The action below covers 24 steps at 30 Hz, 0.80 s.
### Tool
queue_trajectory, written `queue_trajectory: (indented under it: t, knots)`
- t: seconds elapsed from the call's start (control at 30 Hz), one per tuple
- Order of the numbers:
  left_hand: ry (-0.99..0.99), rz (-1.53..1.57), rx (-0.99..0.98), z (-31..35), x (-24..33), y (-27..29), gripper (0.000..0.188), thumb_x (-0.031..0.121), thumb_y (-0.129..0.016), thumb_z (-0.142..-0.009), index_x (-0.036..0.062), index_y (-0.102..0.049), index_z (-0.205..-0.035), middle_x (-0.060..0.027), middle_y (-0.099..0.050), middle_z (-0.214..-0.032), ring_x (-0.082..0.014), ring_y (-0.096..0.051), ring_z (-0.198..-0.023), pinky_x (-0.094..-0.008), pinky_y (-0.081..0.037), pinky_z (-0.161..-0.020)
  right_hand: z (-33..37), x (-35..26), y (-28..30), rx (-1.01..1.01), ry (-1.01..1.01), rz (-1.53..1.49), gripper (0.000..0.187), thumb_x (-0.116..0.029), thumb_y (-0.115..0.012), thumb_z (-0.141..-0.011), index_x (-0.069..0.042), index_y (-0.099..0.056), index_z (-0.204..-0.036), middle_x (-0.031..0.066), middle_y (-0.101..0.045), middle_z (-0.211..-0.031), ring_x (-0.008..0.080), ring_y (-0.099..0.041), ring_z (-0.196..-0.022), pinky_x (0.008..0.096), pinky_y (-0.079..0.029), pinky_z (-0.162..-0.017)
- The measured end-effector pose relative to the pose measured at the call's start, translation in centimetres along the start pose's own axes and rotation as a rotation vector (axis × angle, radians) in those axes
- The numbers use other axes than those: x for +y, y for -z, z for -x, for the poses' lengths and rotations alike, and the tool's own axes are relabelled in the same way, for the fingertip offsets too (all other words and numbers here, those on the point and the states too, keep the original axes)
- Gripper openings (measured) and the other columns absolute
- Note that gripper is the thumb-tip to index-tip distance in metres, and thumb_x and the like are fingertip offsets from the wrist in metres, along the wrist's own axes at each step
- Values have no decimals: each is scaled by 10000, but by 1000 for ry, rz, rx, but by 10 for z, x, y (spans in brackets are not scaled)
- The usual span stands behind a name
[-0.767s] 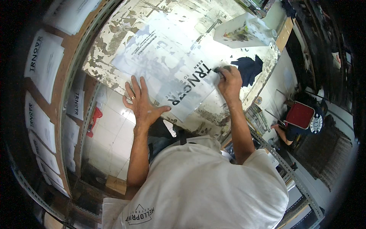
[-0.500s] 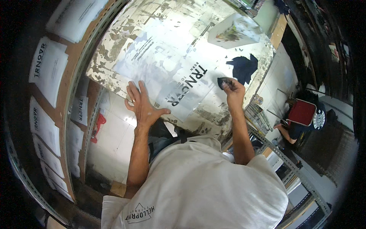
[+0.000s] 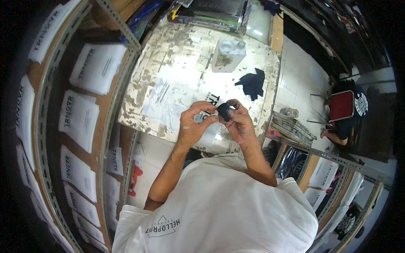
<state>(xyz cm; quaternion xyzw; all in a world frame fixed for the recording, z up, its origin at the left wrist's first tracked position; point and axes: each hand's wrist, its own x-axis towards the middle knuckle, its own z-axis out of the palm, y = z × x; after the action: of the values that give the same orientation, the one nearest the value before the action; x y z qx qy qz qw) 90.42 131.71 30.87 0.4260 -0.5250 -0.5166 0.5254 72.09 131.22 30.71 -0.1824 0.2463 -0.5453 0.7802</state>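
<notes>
In the head view, I see the right hand (image 3: 242,123) pinching a small dark cloth wad (image 3: 224,112) above the lettered sheet (image 3: 181,93) on the blotchy table (image 3: 141,86). The left hand (image 3: 193,127) brings thumb and forefinger to its edge; whether they grip, I can't tell. Beyond lie a navy cloth (image 3: 254,84) and a pale container (image 3: 231,55).

Both the left hand (image 3: 195,125) and right hand (image 3: 242,125) block part of the translucent, black-lettered plastic sheet (image 3: 183,92). Fingers hide some of the small black cloth wad (image 3: 224,112); can't tell its full shape. Top edge chops off the dark framed screen (image 3: 215,14). Dark-shirted person (image 3: 360,104)'s partly behind a red-backed chair (image 3: 341,105), tbh.
</notes>
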Motion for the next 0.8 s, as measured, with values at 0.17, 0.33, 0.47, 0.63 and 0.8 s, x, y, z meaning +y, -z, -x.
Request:
queue_trajectory:
  t: [0.17,0.33,0.47,0.63,0.8]
  knots:
    - [-65,63,-6,-20,-1,-2,216,-44,-816,-787,-18,-723,-979,-94,-701,-1017,-173,-647,-970,-305,-508,-893,-1,1,-12,85,161,283,240,-43,-720,-920,19,-661,-1144,108,-733,-1041,149,-693,-922,288,-559,-809]
    - [-98,39,-37,-38,4,8,181,-40,-814,-798,-33,-714,-948,-96,-696,-1016,-162,-643,-945,-301,-510,-887,-5,1,-16,99,296,556,266,30,-772,-865,86,-701,-1116,107,-741,-1044,143,-701,-920,277,-595,-848]
    - [-110,69,-108,-49,2,17,199,-44,-808,-805,-26,-718,-981,-84,-696,-1033,-155,-634,-980,-312,-501,-923,-15,2,-22,135,330,536,241,11,-765,-874,85,-709,-1096,110,-747,-1007,137,-696,-879,274,-587,-810]
    - [-9,163,-159,-61,-2,22,259,-55,-809,-800,-6,-722,-1038,-75,-691,-1084,-169,-630,-1042,-333,-485,-992,-27,3,-28,23,327,340,217,-32,-736,-900,83,-713,-1083,119,-746,-965,142,-683,-796,281,-560,-733]
    - [-31,235,-190,-76,-6,19,252,-66,-811,-782,-15,-729,-1014,-71,-679,-1056,-167,-624,-1023,-320,-481,-972,-36,1,-23,44,308,293,222,-27,-716,-913,87,-707,-1103,130,-744,-960,154,-682,-785,284,-552,-717]
